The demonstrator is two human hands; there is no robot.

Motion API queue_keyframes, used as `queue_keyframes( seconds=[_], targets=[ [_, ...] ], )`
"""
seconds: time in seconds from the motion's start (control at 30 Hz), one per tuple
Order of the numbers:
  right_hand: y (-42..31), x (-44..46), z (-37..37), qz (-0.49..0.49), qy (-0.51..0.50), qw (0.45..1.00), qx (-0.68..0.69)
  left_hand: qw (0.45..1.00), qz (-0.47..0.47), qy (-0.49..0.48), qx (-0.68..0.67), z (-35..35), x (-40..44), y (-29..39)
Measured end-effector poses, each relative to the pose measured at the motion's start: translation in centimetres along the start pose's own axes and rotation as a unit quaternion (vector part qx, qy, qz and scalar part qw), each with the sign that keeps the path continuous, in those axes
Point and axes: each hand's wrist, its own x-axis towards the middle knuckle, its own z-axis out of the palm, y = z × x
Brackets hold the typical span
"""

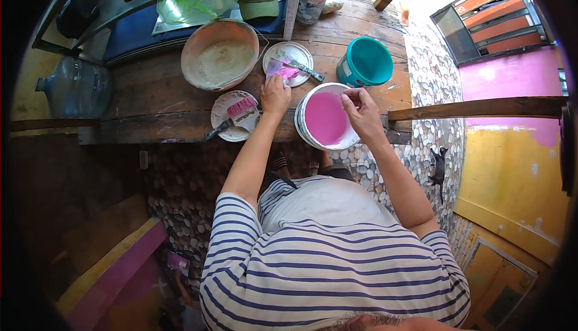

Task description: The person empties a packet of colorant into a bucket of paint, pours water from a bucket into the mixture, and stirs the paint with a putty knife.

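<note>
My left hand (276, 95) reaches over the round white lid (305, 54) at the back of the bench. Its fingers are closed on a crumpled clear plastic bag (278, 66) smeared with pink. On the same lid lies a putty knife (304, 69), its dark handle past the edge. My right hand (362, 109) is over the right rim of a white bucket (303, 127) holding pink paint (325, 120). Thumb and fingertips are pinched together; what they hold, if anything, is hidden. A pink-coated paintbrush (241, 108) lies across another lid (224, 101), left of my left forearm.
Behind the lids stand a large tub (191, 60) with pale residue and a teal bucket (369, 60). A metal can (313, 0) is farther back. A water jug (77, 87) stands left. A black cat (438, 167) lies on the pebbled floor; a wooden rail (475, 110) crosses at right.
</note>
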Motion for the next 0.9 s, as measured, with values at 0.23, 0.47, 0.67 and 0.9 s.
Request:
queue_keyframes(
  seconds=[0.23, 0.47, 0.67, 0.9],
  targets=[
    [0.3, 0.1, 0.0, 0.009, -0.011, 1.0, 0.026, 0.975, -0.133, -0.045, -0.171, -3.6, 5.1, 0.9],
    [0.3, 0.7, -0.8, 0.018, -0.011, 0.999, 0.03, 0.946, -0.15, -0.052, -0.283, -7.9, 8.5, 2.0],
    [-0.4, 1.8, -0.5, 0.006, -0.02, 0.999, 0.047, 0.874, -0.162, -0.053, -0.455, -10.7, 11.0, 3.0],
    [-2.1, 3.9, -0.5, -0.104, 0.012, 0.992, -0.068, 0.749, -0.166, -0.1, -0.633, -18.1, 12.8, 9.6]
  ],
)
